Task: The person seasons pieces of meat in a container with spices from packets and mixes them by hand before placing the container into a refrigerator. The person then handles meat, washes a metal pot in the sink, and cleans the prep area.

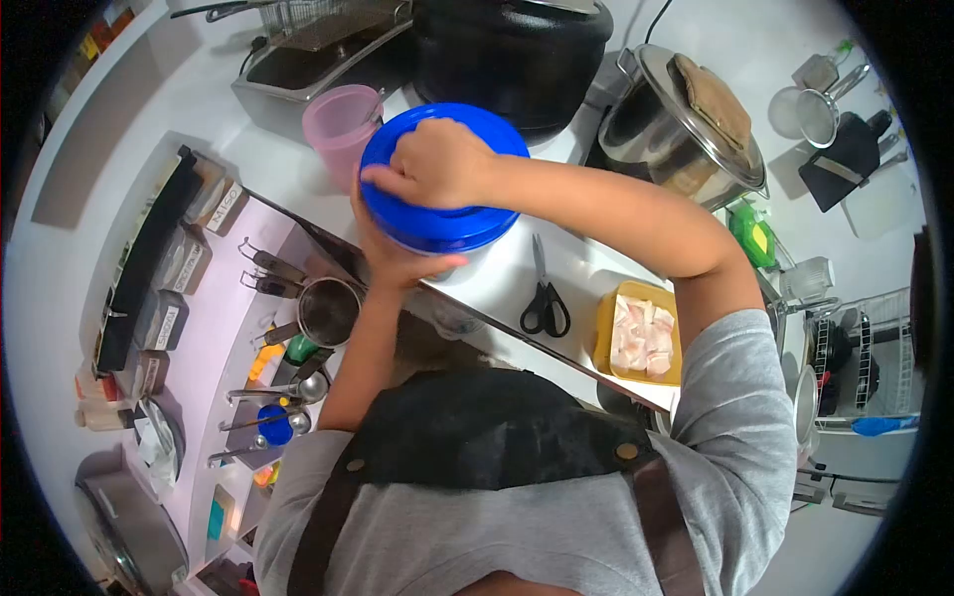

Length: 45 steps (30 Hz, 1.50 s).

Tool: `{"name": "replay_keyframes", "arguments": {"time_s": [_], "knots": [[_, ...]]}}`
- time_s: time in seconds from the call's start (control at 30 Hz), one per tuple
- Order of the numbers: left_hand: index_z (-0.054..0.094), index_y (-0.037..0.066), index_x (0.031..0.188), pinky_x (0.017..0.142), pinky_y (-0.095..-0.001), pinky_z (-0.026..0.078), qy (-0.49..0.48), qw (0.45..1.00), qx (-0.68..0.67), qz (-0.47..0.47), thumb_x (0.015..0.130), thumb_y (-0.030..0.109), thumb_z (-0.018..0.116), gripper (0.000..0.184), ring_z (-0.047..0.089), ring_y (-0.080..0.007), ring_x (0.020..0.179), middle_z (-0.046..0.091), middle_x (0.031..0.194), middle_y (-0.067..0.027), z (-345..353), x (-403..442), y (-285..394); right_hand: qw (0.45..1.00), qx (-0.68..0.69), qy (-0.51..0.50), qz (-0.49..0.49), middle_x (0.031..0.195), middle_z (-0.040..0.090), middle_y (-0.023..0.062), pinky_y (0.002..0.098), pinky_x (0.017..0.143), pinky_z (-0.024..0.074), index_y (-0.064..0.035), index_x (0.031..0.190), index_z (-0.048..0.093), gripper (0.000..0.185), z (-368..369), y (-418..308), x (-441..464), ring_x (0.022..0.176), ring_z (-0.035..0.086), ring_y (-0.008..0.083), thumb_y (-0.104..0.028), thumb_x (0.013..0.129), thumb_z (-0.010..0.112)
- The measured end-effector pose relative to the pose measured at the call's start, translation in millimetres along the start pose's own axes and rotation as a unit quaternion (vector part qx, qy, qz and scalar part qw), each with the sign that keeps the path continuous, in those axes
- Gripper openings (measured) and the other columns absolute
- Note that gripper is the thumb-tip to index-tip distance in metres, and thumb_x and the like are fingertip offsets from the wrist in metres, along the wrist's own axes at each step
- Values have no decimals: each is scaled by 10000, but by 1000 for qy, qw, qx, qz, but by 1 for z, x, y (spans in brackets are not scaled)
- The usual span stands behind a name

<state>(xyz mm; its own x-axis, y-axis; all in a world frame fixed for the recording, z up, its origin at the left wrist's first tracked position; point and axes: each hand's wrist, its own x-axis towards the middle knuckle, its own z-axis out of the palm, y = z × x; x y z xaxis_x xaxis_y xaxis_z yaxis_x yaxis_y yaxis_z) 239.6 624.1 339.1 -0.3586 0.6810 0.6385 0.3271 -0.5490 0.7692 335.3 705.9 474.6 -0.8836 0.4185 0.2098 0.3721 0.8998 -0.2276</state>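
Note:
A round tub with a bright blue lid (472, 223) stands on the white counter in front of me; its body is mostly hidden under the lid. My left hand (393, 248) wraps around the near left side of the tub, thumb along the front. On top of the lid, my right hand (437, 164) is closed in a fist; whether it grips a raised part is hidden beneath the fingers. Black-handled scissors (545, 303) lie just right of the tub. Beyond them sits a yellow container (603, 343) filled with pale chunks of raw meat (641, 338).
A pink pitcher (338, 124) is close behind the tub on the left. At the back stand a fryer (288, 89), a large black pot (512, 65) and a steel lidded pot (636, 129). Ladles and a saucepan (330, 311) hang left, below the counter edge.

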Motion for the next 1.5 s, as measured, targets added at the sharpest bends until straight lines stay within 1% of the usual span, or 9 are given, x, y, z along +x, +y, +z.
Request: {"name": "replay_keyframes", "arguments": {"time_s": [0.27, 0.43, 0.57, 0.6, 0.9, 1.03, 1.23, 1.33, 1.5], "knots": [[186, 10, 1366, 1001, -384, 308, -191, 916, -329, -125, 335, 421, 876, 1307, 350, -261, 1235, 348, 1332, -147, -46, 38, 2, 941, 207, -34, -265, 424, 307, 38, 327, 415, 251, 5, 488, 367, 504, -56, 22, 16, 417, 272, 124, -268, 854, 580], [226, 50, 1382, 920, -343, 355, -153, 970, -127, -138, 527, 558, 745, 1123, 423, -210, 1116, 335, 1330, -135, -71, 30, -4, 938, 287, 101, 165, 585, 599, 102, 308, 510, 460, 19, 687, 645, 589, -75, 98, -10, 514, 577, 158, -524, 838, 475], [471, 51, 1140, 628, -217, 436, -21, 936, -121, -330, 802, 419, 578, 511, 529, -88, 699, 556, 852, -36, -67, 2, 30, 892, 252, -5, 375, 702, 632, 164, 422, 588, 485, 9, 841, 666, 594, 25, 160, -35, 697, 620, 236, -542, 841, 446], [475, 78, 1044, 491, -173, 378, -12, 932, -108, -346, 847, 377, 516, 360, 488, -56, 590, 532, 737, 23, -56, 2, 46, 949, 229, -44, 211, 750, 648, 140, 401, 593, 476, 8, 820, 669, 608, 67, 209, -39, 671, 612, 228, -561, 828, 457], [451, 12, 1002, 497, -211, 458, 43, 911, -203, -357, 752, 78, 517, 267, 524, -95, 712, 514, 872, -57, -42, -6, 64, 989, -17, -131, 73, 751, 625, 190, 417, 668, 478, -46, 773, 664, 255, 148, 172, -38, 684, 594, 343, -288, 748, 587], [410, 1, 1053, 636, -244, 478, 70, 905, -261, -327, 724, 58, 506, 348, 514, -116, 832, 490, 965, -73, -48, -38, 74, 997, -1, -33, 73, 775, 617, 209, 426, 690, 480, -51, 768, 656, 179, 137, 168, -39, 718, 588, 379, -214, 721, 601], [358, -3, 1102, 845, -277, 401, 66, 918, -326, -216, 719, 107, 561, 447, 495, -125, 913, 481, 982, -75, -45, -66, 80, 888, 168, 415, 104, 689, 627, 27, 212, 562, 454, -13, 802, 651, 86, 23, 92, -36, 610, 554, 61, -78, 809, 593], [356, 2, 1094, 838, -270, 398, 67, 920, -309, -231, 724, 104, 564, 437, 489, -119, 919, 470, 978, -67, -41, -60, 85, 925, 260, 274, -51, 585, 574, 19, 201, 480, 411, -20, 750, 642, 71, -53, 20, -50, 527, 512, 49, -18, 713, 581], [358, 15, 1058, 806, -249, 392, 57, 927, -299, -219, 716, 68, 558, 400, 469, -98, 869, 443, 924, -38, -32, -64, 89, 994, -80, -38, -63, 731, 621, 212, 371, 587, 524, 28, 706, 640, 109, -26, -27, -58, 675, 634, 338, -48, 669, 569]]}}
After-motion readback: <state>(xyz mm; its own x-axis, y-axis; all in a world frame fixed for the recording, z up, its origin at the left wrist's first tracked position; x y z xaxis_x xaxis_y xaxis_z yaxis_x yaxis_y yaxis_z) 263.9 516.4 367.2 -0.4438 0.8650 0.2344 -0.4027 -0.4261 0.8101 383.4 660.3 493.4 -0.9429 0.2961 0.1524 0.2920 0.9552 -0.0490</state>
